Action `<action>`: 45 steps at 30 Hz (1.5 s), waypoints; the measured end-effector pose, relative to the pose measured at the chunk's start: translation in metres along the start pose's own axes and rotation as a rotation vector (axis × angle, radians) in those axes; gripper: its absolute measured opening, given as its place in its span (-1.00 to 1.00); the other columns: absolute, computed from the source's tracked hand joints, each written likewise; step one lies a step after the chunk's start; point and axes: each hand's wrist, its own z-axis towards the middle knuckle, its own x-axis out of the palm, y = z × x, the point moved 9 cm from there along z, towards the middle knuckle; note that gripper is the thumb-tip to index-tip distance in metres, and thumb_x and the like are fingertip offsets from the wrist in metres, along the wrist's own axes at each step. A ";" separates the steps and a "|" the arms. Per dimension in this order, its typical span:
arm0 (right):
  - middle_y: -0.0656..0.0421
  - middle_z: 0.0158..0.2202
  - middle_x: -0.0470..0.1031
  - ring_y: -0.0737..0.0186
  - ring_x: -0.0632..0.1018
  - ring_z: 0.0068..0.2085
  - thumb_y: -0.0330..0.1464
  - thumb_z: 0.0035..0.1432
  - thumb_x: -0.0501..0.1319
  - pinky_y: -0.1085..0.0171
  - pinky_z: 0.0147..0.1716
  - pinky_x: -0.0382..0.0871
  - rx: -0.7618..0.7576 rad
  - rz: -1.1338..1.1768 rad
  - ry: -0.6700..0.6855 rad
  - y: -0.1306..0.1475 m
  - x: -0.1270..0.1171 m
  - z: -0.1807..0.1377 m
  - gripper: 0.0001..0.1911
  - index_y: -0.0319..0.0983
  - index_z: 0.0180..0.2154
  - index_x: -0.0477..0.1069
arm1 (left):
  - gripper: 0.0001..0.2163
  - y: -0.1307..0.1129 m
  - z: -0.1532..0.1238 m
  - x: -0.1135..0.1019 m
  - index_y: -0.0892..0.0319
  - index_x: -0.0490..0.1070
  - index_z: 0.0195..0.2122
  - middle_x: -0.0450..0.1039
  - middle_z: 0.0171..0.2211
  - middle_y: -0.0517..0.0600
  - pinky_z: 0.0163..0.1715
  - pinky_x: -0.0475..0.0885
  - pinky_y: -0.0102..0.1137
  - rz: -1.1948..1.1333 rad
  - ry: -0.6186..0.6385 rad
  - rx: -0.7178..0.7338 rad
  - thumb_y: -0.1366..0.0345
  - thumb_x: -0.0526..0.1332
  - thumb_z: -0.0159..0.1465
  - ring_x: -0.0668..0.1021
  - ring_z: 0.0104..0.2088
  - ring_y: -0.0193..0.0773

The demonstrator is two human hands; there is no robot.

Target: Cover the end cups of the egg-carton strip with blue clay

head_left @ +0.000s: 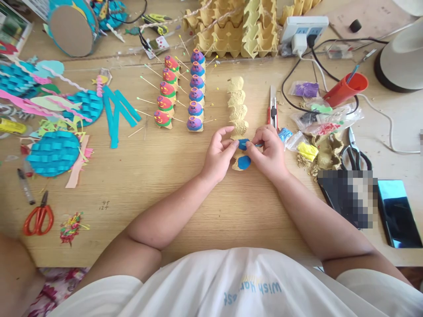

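My left hand (218, 154) and my right hand (269, 152) meet over the near end of a bare egg-carton strip (237, 103) on the wooden table. Both pinch a lump of blue clay (243, 144) and press it onto a carton cup. Just below it, another blue clay patch (244, 162) covers the nearest cup. The fingers of both hands are curled, closed on the clay. To the left stand two finished strips, one coated in red, green and yellow clay (165, 94), the other in purple and blue (196, 92), both stuck with pins.
A utility knife (272, 108) lies right of the strip. Small bags of coloured clay (310, 119), a red cup (346, 88), black scissors (355, 154) and a phone (398, 213) lie at the right. Teal paper crafts (53, 152) and orange scissors (38, 218) are at the left. Egg cartons (238, 26) and a power strip (304, 28) sit at the back.
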 end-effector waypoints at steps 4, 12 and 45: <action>0.21 -0.33 0.37 0.16 0.41 -0.27 -0.25 0.31 0.42 0.11 -0.24 0.32 -0.027 0.050 -0.030 0.002 -0.002 -0.002 -0.70 -0.09 -0.37 0.33 | -0.49 -0.001 0.001 0.000 -0.02 0.49 0.13 0.60 -0.43 -0.25 -0.62 0.18 -0.51 -0.039 0.004 -0.003 0.08 0.66 0.27 0.38 -0.61 -0.51; 0.35 -0.41 0.18 0.30 0.20 -0.42 0.37 0.17 0.49 0.21 -0.38 0.18 0.295 0.428 -0.149 -0.030 -0.002 -0.004 -0.28 -0.06 -0.27 0.29 | -0.50 -0.002 0.005 -0.002 -0.03 0.47 0.19 0.75 -0.17 -0.14 -0.14 0.59 -0.43 -0.189 0.023 -0.082 0.12 0.61 0.33 0.76 -0.19 -0.34; 0.47 -0.60 0.08 0.50 0.00 -0.54 0.00 -0.11 0.80 0.38 -0.57 -0.15 0.801 0.973 0.261 -0.030 0.045 -0.023 -0.31 -0.17 -0.41 0.38 | -0.39 -0.013 -0.001 0.010 -0.06 0.45 0.09 0.65 -0.40 -0.27 -0.39 0.47 -0.46 -0.283 0.114 -0.103 0.15 0.73 0.13 0.68 -0.39 -0.34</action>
